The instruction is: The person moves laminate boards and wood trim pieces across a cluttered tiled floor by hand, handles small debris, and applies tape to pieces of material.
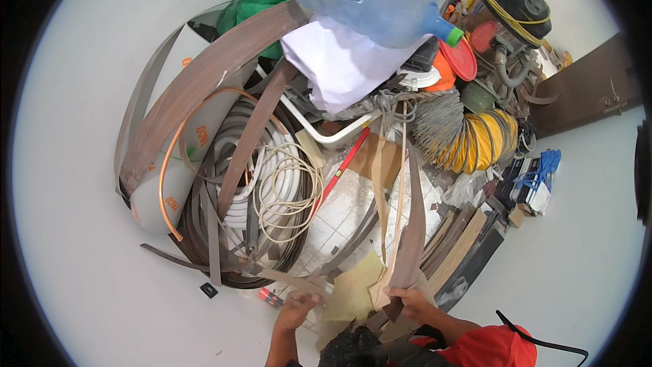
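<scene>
Pinching the near end of a long brown strip [408, 248], the right hand [411, 302] has thumb and fingers closed on it, to the right of the red level [341, 171] and nearer than it. The left hand [297, 309], nearer than the level and to its left, has its fingertips at a tan strip [288, 277]; whether it grips that, I cannot tell. A yellowish sheet [354, 287] lies between the hands. Left of the level is a coil of white hose [236, 220] with beige cable [314, 183] looped over it; right of it, stacked boards [458, 251]. Beyond and right of the level sits a yellow-and-grey duct [475, 143]; farther off are a large water bottle [380, 0] and a vacuum cleaner [516, 7].
</scene>
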The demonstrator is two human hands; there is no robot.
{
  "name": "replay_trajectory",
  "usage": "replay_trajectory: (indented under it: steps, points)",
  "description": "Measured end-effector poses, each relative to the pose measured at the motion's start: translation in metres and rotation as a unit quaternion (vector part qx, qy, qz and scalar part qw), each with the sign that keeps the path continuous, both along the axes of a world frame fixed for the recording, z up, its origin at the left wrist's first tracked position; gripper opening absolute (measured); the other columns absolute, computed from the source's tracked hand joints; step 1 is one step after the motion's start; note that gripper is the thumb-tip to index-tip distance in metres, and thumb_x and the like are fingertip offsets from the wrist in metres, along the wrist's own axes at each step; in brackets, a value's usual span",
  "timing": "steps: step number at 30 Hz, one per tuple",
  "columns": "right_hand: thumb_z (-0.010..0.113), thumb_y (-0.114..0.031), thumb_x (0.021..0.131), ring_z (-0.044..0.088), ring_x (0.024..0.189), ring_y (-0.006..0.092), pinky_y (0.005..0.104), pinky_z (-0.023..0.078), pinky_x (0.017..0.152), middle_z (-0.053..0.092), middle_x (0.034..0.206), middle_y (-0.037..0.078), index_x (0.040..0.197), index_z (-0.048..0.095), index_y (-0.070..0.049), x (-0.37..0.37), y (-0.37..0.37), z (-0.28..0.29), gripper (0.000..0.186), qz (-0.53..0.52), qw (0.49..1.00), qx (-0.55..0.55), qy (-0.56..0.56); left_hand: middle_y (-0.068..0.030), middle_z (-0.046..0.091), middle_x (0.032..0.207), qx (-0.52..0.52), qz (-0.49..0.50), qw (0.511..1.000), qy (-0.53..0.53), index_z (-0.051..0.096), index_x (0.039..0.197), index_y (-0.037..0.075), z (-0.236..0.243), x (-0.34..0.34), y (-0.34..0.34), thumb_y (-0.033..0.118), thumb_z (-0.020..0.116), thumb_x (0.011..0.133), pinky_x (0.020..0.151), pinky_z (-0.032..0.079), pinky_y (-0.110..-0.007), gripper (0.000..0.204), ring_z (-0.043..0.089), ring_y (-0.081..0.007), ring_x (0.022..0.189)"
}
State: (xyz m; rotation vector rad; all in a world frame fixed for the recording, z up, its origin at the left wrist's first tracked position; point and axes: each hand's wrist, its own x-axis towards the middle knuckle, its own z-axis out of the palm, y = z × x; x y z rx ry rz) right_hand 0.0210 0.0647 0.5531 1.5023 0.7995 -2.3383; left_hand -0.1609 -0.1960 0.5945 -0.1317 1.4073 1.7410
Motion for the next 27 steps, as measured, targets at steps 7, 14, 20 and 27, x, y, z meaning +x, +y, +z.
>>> replay_trajectory:
  steps: [7, 14, 20, 27]
  points:
    - [0.075, -0.012, 0.085, 0.065, 0.086, 0.0153, 0.0284, 0.05, 0.07, 0.069, 0.098, 0.004, 0.113, 0.063, -0.002, 0.076, 0.026, -0.046, 0.032, 0.143, 0.988, -0.061, -0.003, -0.0062, 0.068, 0.117, -0.093, -0.185, 0.966, -0.153, 0.062, 0.125, -0.004, -0.042, 0.051, 0.06, 0.026, 0.065, 0.096, 0.097, 0.044, -0.031, 0.042, 0.061, -0.0162, 0.106]
    - [0.076, -0.024, 0.087, 0.062, 0.086, 0.0127, 0.0297, 0.048, 0.07, 0.068, 0.1, 0.005, 0.111, 0.066, 0.001, 0.042, 0.057, 0.054, 0.036, 0.123, 0.987, -0.061, -0.083, -0.0077, 0.067, 0.115, -0.104, -0.257, 0.952, -0.129, 0.061, 0.124, -0.004, -0.011, 0.107, 0.125, 0.03, 0.06, 0.099, 0.092, 0.046, -0.03, 0.042, 0.059, -0.0144, 0.105]
    - [0.074, -0.028, 0.089, 0.061, 0.086, 0.0126, 0.0296, 0.048, 0.071, 0.068, 0.099, 0.005, 0.112, 0.066, 0.002, 0.064, -0.001, 0.045, 0.038, 0.142, 0.985, -0.097, 0.025, -0.0121, 0.068, 0.104, -0.225, -0.349, 0.91, 0.012, 0.062, 0.118, -0.003, -0.042, 0.16, 0.076, 0.038, 0.058, 0.099, 0.083, 0.049, -0.034, 0.045, 0.062, -0.0173, 0.094]
    - [0.071, -0.033, 0.091, 0.061, 0.086, 0.0124, 0.0295, 0.048, 0.072, 0.068, 0.098, 0.005, 0.112, 0.066, 0.003, 0.086, -0.098, 0.049, 0.042, 0.171, 0.962, -0.121, 0.174, -0.0181, 0.067, 0.088, -0.314, -0.199, 0.89, 0.263, 0.064, 0.109, 0.002, 0.051, 0.148, 0.062, 0.042, 0.063, 0.094, 0.08, 0.05, -0.039, 0.043, 0.065, -0.0331, 0.086]
